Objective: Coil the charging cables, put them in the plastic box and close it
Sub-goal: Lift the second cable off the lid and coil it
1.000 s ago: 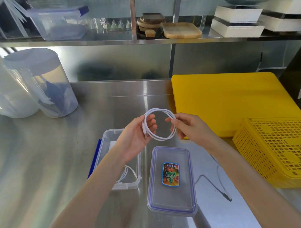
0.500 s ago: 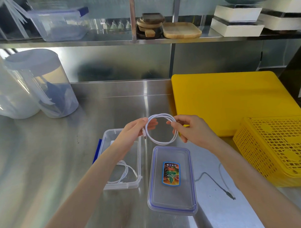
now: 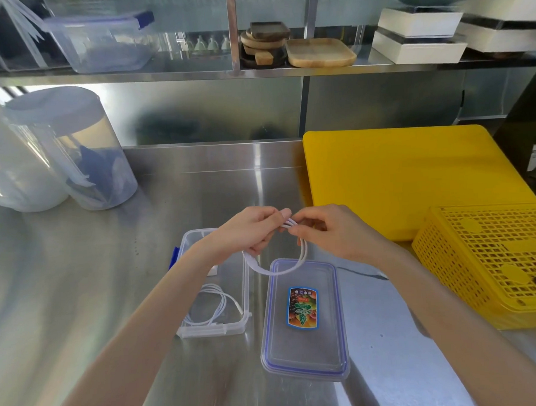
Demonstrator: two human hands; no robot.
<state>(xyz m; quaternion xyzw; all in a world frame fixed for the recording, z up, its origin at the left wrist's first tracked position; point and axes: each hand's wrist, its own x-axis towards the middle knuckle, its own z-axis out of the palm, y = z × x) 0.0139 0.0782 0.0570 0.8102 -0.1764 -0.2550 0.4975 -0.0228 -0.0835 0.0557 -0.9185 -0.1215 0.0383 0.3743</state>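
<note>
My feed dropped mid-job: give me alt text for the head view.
Both hands, left hand and right hand, pinch a coiled white cable above a steel counter. Below sit an open plastic box holding another white cable, and its lid beside it.

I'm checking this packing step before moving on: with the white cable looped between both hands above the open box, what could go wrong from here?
1. Both hands, left hand and right hand, pinch the white cable at one spot only; the hanging loop may spring open when released.
2. The plastic box already holds a coiled cable, so the two might tangle.
3. A dark cable lies on the counter partly behind the right arm; it could be overlooked before the lid goes on.
</note>
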